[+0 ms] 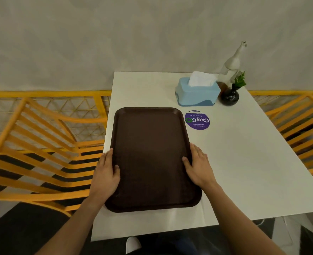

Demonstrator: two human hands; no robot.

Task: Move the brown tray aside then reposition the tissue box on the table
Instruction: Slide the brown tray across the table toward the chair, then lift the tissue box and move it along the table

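A dark brown tray (150, 155) lies lengthwise along the left side of the white table (244, 162), its left rim close to the table's left edge. My left hand (107, 173) grips the tray's left rim, thumb lying on the inner surface. My right hand (198, 164) grips the right rim the same way. A light blue tissue box (198, 92) with white tissue sticking out of its top stands at the far side of the table, beyond the tray and apart from it.
A dark round vase with a green sprig (230, 94) and a tall glass bottle (232, 65) stand just right of the tissue box. A purple round sticker (197, 120) lies flat on the table. Yellow slatted chairs (41, 148) flank both sides.
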